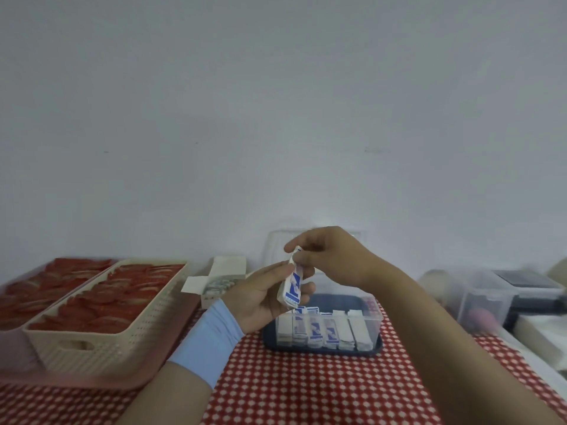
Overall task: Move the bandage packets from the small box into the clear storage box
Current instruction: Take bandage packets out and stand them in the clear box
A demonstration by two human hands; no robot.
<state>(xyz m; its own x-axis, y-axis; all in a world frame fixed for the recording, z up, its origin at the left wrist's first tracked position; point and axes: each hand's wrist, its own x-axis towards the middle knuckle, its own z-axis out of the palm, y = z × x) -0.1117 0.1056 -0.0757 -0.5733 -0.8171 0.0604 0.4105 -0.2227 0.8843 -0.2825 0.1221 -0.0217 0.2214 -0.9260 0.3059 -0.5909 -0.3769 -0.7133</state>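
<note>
Centre frame, the left hand (260, 294) grips a packet (291, 285), long axis tilted near upright; the right hand (331, 256) pinches its top end. The clear box (375, 320) sits just below them in the frame.

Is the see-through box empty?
No, a row of bandage packets stands inside the clear storage box.

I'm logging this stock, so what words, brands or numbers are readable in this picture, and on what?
No text is legible anywhere.
The raised bandage packet: blue print, too blurred to read.
The packets in the clear storage box: blue marks, too small to read.
The small box: nothing readable.
</note>
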